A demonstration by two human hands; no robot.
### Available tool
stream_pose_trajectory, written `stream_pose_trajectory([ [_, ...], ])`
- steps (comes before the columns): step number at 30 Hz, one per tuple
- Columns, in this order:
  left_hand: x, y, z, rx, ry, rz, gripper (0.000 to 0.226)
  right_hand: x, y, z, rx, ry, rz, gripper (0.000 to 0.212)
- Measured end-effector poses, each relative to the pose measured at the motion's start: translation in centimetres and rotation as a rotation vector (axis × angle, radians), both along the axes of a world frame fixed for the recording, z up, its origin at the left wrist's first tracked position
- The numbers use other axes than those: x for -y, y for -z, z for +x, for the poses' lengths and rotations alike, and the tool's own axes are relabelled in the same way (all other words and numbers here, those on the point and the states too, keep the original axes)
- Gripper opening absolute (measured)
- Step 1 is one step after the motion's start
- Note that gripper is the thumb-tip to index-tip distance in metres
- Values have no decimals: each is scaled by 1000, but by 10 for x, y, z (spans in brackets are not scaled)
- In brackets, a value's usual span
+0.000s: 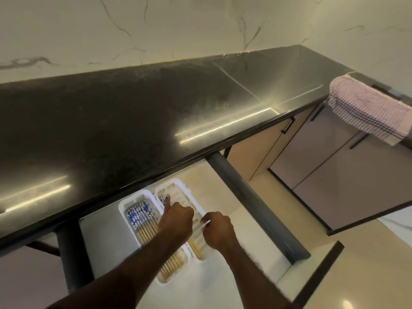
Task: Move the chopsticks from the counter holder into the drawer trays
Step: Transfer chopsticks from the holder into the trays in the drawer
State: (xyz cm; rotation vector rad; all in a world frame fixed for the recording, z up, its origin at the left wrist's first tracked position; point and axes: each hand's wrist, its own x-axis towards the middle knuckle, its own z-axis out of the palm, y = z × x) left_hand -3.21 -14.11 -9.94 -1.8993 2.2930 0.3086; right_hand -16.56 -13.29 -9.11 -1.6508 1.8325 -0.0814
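An open drawer point(107, 237) under the black counter point(133, 112) holds two white trays side by side. The left tray point(124, 204) is packed with several wooden chopsticks with blue-and-white patterned tops point(139, 216). My left hand point(176, 221) is closed over the right tray point(178, 182), thumb pointing away, gripping a few chopsticks whose wooden tips point(196, 250) stick out below my wrist. My right hand point(217, 230) pinches that tray's right rim. No counter holder is in view.
The drawer's dark side rail point(256, 208) runs along the right of the trays. Further right a cabinet door point(356, 175) stands open. A pink striped towel point(367, 110) hangs over the counter corner. Marble wall behind the counter.
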Motion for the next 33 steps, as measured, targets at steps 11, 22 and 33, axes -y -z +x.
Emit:
stream_pose_trajectory([
  [11, -85, -152, 24, -725, -267, -575, 34, -60, -179, 27, 220, -8, -522, 24],
  [22, -205, -268, 120, -678, -270, -968, 31, -161, -290, 112, 314, -222, -785, 18],
  [33, -263, -276, 295, -641, -548, -969, 38, -198, -293, 296, 467, -488, -742, 22],
])
